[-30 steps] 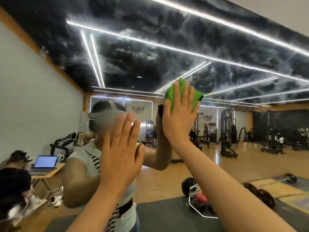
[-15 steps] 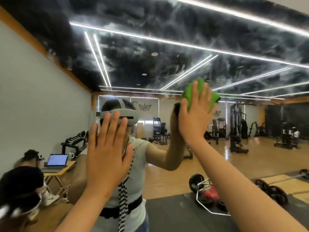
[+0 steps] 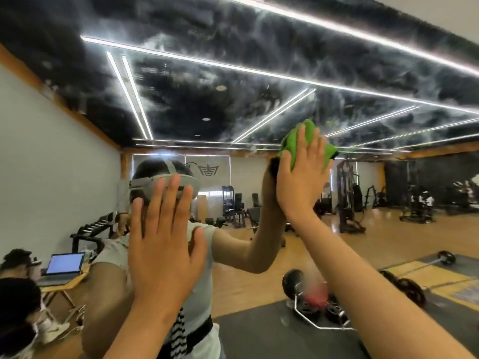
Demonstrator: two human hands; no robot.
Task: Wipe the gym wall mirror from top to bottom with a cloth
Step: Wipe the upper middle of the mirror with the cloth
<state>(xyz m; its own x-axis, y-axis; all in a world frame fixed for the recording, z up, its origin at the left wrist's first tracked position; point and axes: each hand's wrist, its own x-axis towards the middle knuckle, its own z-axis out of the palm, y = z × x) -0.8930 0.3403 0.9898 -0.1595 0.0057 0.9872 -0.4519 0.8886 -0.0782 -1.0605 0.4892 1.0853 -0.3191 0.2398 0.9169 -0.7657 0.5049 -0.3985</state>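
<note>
green terry cloth [image 3: 295,141], bunched, sits high on the large wall mirror [image 3: 233,177], at the level where the reflected dark ceiling meets the reflected far wall. it lies between the glass and the right hand [image 3: 300,182].

right hand: palm flat on the cloth, fingers straight, close together, pointing up. no finger curls round the cloth. cloth shows above the fingertips and past the right edge of the hand. the thumb side meets its own reflection in the glass.

left hand [image 3: 163,244]: lower than the right hand and to its left, palm toward the glass, fingers straight and spread apart, holding nothing. contact with the glass: cannot tell.

in the reflection:
- person wearing a pale grey headset [image 3: 166,183], light top, black belt, one arm bent up to the cloth.
- open laptop with a lit blue screen [image 3: 64,264] on a small wooden table, lower left.
- black dumbbell rack [image 3: 96,229] along the left wall.
- black weight machine [image 3: 347,198], right of the cloth and lower.
- long barbell [image 3: 445,257] on a floor mat, lower right.
- white light strips [image 3: 207,64] across the dark ceiling.
</note>
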